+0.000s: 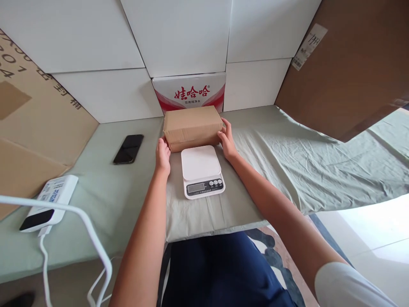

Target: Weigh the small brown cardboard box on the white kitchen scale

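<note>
A closed brown cardboard box sits at the back of the cloth-covered table, between my two hands. My left hand presses against its left end, fingers around the lower corner. At the right end, my right hand grips the box with the thumb on the front and fingers behind. Directly in front of the box lies a white digital kitchen scale with a bare platform, a dark display and several buttons. Whether the box's base touches the table is hidden in part by the scale.
A black phone lies left of my left hand. Further left are a white power bank-like device and a white cable. Large cartons stand on both sides. A red-and-white printed carton is behind the box, beneath white panels.
</note>
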Demonstrator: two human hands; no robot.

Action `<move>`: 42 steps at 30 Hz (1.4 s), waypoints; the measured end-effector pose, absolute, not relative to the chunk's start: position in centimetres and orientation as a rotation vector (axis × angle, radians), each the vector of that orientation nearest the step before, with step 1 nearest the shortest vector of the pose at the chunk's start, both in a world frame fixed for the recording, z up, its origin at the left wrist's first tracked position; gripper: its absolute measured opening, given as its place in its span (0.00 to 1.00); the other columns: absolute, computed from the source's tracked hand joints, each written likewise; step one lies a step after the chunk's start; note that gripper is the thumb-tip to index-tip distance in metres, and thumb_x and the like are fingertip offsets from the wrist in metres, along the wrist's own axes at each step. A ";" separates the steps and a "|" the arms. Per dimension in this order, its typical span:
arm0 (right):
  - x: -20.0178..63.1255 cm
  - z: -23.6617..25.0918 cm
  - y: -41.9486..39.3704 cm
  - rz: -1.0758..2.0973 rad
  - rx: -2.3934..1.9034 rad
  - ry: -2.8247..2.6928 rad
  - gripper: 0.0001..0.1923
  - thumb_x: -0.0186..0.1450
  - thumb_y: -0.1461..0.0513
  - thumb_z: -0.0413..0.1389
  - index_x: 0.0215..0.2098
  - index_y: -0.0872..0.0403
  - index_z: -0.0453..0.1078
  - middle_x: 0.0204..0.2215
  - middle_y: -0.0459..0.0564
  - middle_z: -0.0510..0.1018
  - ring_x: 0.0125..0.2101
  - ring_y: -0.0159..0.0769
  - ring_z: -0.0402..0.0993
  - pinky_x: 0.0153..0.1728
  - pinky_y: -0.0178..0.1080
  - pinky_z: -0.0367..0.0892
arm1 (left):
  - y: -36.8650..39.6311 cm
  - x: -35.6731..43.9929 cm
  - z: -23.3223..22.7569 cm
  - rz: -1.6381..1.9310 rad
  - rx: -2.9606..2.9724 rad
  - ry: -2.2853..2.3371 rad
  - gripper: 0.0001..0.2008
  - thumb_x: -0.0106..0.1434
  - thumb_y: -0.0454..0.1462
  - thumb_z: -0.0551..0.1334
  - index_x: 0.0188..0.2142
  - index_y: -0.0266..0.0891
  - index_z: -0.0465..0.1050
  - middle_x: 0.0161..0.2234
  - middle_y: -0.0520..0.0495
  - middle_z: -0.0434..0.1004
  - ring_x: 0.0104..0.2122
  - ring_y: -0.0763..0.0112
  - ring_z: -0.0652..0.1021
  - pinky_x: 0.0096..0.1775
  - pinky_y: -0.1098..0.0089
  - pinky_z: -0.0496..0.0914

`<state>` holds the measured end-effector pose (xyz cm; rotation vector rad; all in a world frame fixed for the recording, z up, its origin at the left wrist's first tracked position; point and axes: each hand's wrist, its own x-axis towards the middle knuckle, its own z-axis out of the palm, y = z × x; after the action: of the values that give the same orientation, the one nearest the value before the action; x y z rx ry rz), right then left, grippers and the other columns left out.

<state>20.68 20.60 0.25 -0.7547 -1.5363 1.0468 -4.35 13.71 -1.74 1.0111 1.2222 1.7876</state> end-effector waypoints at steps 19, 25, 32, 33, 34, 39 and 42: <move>20.9 -0.5 21.1 1.030 -0.749 -1.544 0.44 0.67 0.37 0.51 0.73 0.47 0.46 0.66 0.57 0.70 0.64 0.50 0.68 0.68 0.59 0.61 | 14.1 -4.3 -2.2 1.784 0.998 1.212 0.43 0.57 0.71 0.56 0.60 0.46 0.74 0.68 0.36 0.69 0.69 0.53 0.69 0.65 0.55 0.64; 20.8 -0.3 20.7 0.980 -0.716 -1.557 0.46 0.67 0.38 0.52 0.74 0.48 0.45 0.72 0.56 0.62 0.71 0.49 0.58 0.73 0.55 0.53 | 13.4 -4.1 -1.5 1.782 0.979 1.226 0.44 0.59 0.70 0.56 0.63 0.46 0.71 0.70 0.39 0.66 0.70 0.57 0.66 0.67 0.59 0.61; 20.9 -0.7 21.0 1.011 -0.746 -1.522 0.44 0.67 0.38 0.52 0.74 0.45 0.47 0.71 0.54 0.63 0.69 0.50 0.62 0.72 0.58 0.56 | 12.5 -4.1 -1.3 1.757 0.973 1.270 0.43 0.62 0.69 0.53 0.65 0.47 0.70 0.72 0.41 0.63 0.72 0.58 0.63 0.69 0.60 0.56; 20.9 -0.8 21.0 1.017 -0.748 -1.520 0.44 0.67 0.38 0.52 0.74 0.45 0.47 0.71 0.54 0.63 0.69 0.50 0.62 0.71 0.58 0.56 | 12.5 -4.1 -1.4 1.756 0.974 1.271 0.44 0.61 0.69 0.53 0.65 0.47 0.70 0.72 0.40 0.63 0.72 0.58 0.63 0.69 0.60 0.56; 20.9 -0.8 21.0 1.020 -0.748 -1.520 0.44 0.67 0.37 0.52 0.74 0.45 0.47 0.71 0.55 0.63 0.69 0.50 0.62 0.71 0.57 0.57 | 12.6 -4.0 -1.4 1.754 0.975 1.272 0.44 0.61 0.69 0.53 0.66 0.46 0.70 0.72 0.40 0.63 0.72 0.58 0.63 0.69 0.60 0.56; 20.9 -0.8 21.0 1.014 -0.751 -1.537 0.45 0.67 0.38 0.51 0.75 0.46 0.47 0.72 0.54 0.62 0.71 0.48 0.60 0.72 0.56 0.56 | 12.8 -4.0 -1.5 1.746 0.959 1.285 0.44 0.61 0.69 0.53 0.66 0.46 0.70 0.72 0.39 0.63 0.72 0.57 0.63 0.69 0.58 0.56; 20.9 -0.6 20.8 1.003 -0.750 -1.540 0.46 0.67 0.38 0.52 0.75 0.46 0.46 0.72 0.54 0.61 0.72 0.49 0.58 0.73 0.56 0.54 | 12.8 -4.1 -1.6 1.741 0.964 1.284 0.44 0.62 0.69 0.53 0.65 0.46 0.70 0.72 0.39 0.63 0.72 0.57 0.63 0.70 0.58 0.55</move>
<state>20.89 20.83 -0.65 -0.7500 -1.5402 1.0028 -4.07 12.81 -1.61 0.9638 1.2843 1.7414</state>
